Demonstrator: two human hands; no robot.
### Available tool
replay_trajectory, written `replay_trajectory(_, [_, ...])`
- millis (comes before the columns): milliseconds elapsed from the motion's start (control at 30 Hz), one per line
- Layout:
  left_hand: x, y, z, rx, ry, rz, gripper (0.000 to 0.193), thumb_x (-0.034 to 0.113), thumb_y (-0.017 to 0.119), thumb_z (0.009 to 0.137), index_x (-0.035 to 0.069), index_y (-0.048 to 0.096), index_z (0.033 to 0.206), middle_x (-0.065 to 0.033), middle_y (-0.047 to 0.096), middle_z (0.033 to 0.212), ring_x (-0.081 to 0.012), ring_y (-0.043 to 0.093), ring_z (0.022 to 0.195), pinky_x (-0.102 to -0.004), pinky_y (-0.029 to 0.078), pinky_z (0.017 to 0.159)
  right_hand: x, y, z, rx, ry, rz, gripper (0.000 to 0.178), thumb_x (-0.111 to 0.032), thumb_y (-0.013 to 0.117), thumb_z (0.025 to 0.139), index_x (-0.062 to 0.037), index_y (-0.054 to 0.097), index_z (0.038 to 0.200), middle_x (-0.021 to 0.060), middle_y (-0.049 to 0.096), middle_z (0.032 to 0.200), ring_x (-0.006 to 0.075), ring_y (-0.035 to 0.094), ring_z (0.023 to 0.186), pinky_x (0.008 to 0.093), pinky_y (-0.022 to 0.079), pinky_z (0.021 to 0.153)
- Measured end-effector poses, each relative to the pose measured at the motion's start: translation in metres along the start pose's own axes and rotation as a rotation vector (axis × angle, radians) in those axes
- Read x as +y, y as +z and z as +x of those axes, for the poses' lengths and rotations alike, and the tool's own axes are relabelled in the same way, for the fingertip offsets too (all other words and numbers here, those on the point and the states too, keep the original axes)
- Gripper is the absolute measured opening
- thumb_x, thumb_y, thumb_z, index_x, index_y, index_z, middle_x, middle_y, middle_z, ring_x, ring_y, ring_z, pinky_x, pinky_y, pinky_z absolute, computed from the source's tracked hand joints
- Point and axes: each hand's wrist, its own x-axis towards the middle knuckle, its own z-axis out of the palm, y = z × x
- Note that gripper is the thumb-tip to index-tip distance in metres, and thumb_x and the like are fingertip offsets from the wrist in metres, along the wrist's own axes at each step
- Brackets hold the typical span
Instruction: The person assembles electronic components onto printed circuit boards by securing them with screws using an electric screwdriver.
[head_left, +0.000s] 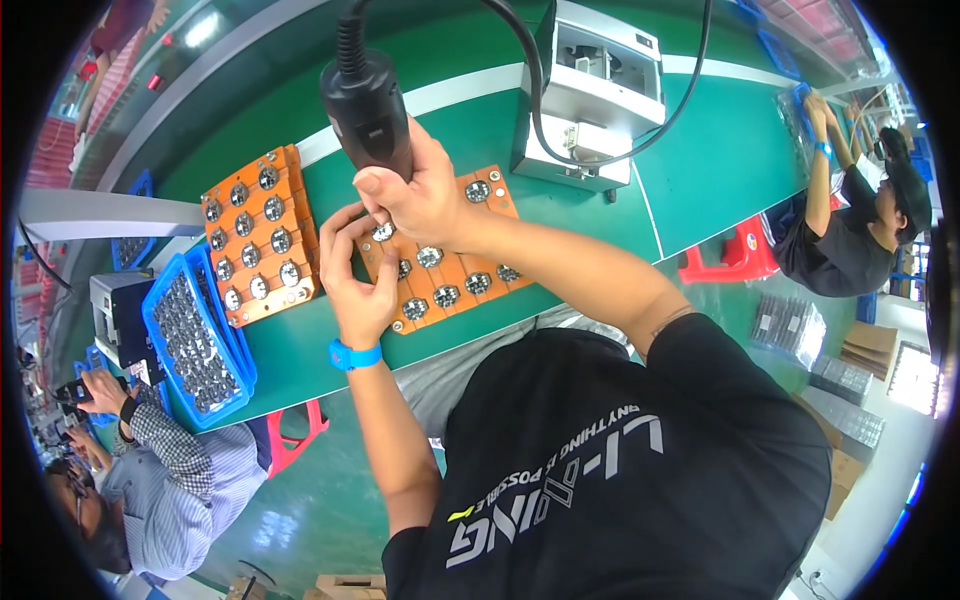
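My right hand (428, 192) is wrapped round a black corded electric screwdriver (366, 112), upright over an orange fixture board (430, 315). Its tip is hidden behind the hand. Beneath it, at the board's left end, the bent fingers of my left hand (355, 285) close about a small round metal part (383, 231), the thumb on the near side. Exactly how they grip it is partly hidden. Further round metal parts sit in rows on the board, among them one at the far corner (477, 190).
More orange boards (258, 235) with round parts lie stacked to the left. Nearer stand blue trays (205, 400) full of small metal parts. A grey-white machine (600, 90) stands at the back, a black cable looping before it. Other people work at left and right (850, 230).
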Motion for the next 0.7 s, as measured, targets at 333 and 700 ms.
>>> replay_trajectory(333, [-0.008, -0.001, -0.005, 0.032, -0.082, 0.032, 0.007, 0.000, 0.070, 0.092, -0.005, 0.074, 0.095, -0.0154, 0.070, 0.119, -0.0284, 0.066, 0.109, -0.0376, 0.052, 0.094, -0.103, -0.033, -0.001, 0.219, -0.173, -0.161, 0.093, -0.080, 0.047, 0.094, -0.0042, 0.033, 0.147, 0.0093, 0.057, 0.065, 0.0161, 0.053, 0.048, 0.0303, 0.044, 0.045])
replay_trajectory(700, [-0.011, -0.002, -0.007, -0.015, -0.078, 0.089, 0.011, 0.003, 0.066, 0.098, -0.006, 0.072, 0.101, -0.0158, 0.069, 0.126, -0.0262, 0.066, 0.114, -0.0368, 0.050, 0.098, -0.141, -0.115, -0.012, 0.451, -0.335, -0.521, 0.083, -0.080, 0.038, 0.096, -0.0035, 0.040, 0.127, 0.0097, 0.053, 0.057, 0.0189, 0.050, 0.043, 0.0319, 0.044, 0.045])
